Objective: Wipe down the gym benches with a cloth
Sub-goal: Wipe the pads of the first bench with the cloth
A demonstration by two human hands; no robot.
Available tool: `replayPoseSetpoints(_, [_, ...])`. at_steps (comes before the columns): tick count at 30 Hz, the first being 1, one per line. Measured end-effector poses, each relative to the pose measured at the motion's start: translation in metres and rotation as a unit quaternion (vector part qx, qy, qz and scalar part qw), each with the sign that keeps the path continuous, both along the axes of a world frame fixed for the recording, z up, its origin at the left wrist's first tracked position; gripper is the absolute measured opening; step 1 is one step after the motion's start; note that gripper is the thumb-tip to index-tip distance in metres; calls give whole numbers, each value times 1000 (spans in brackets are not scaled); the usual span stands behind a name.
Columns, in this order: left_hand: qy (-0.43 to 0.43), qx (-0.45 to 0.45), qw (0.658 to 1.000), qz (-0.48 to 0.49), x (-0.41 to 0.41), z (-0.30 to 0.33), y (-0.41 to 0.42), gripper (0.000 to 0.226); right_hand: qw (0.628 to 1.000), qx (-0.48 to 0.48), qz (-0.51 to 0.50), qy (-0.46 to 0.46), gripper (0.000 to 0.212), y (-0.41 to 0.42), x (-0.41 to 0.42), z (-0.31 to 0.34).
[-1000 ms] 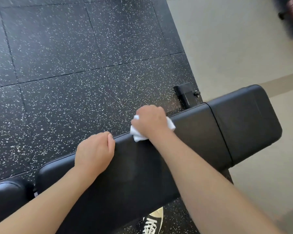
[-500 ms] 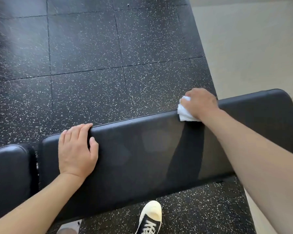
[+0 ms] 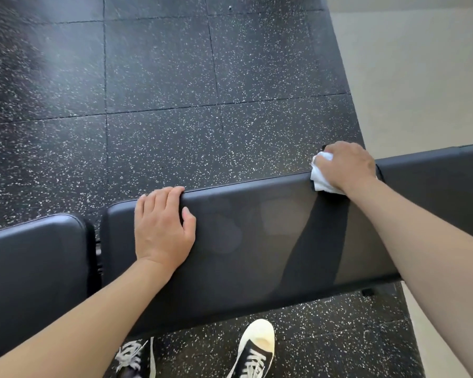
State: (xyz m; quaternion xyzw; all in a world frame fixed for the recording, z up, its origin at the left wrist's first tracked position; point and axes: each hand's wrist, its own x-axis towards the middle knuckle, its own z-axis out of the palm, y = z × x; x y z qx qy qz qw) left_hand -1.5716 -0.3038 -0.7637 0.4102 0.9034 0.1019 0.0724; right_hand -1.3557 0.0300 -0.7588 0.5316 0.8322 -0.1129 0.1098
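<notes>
head view: the right hand [image 3: 346, 166] clamps a crumpled white cloth [image 3: 321, 178] on the far edge of the long black padded bench [image 3: 257, 241], beside its pad gap; the cloth could snag there. left hand [image 3: 163, 227] lies flat, fingers curled over that edge. since half a second ago, the cloth slid slightly rightward.

place: gym | evidence: speckled rubber floor tiles [image 3: 161, 64]; black padded bench [image 3: 257, 241]
</notes>
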Motion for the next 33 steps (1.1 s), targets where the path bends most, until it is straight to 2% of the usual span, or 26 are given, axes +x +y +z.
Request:
replayPoseSetpoints(5, [-48, -11, 999, -22, -8, 6, -4, 54, 998, -26, 46, 20, 32, -72, -73, 2])
replayPoseSetpoints(8, [-53, -11, 994, -94, -24, 9, -18, 57, 997, -37, 66, 24, 31, -117, -118, 1])
replayPoseSetpoints(10, [-59, -17, 991, -116, -41, 12, -38, 58, 996, -36, 77, 26, 33, -146, -146, 1])
replayPoseSetpoints(14, [-88, -32, 992, -85, -90, 16, -94, 60, 995, -30, 90, 39, 33, -204, -200, 2])
replayPoseSetpoints(16, [-105, -25, 987, -119, -110, 18, -115, 61, 994, -31, 98, 38, 32, -230, -226, 2])
replayPoseSetpoints(18, [-74, -39, 984, -159, -123, 19, -127, 59, 993, -40, 109, 37, 30, -253, -252, 3])
replayPoseSetpoints(22, [-60, -105, 987, -108, -162, 19, -149, 52, 989, -51, 136, 35, 26, -293, -298, 6])
replayPoseSetpoints(27, [-72, -71, 990, -99, -179, 15, -165, 52, 965, 9, 260, 30, 29, -334, -330, 3])
replayPoseSetpoints(33, [-82, -69, 992, -66, -172, 21, -160, 46, 967, 40, 243, 69, 32, -333, -327, -2])
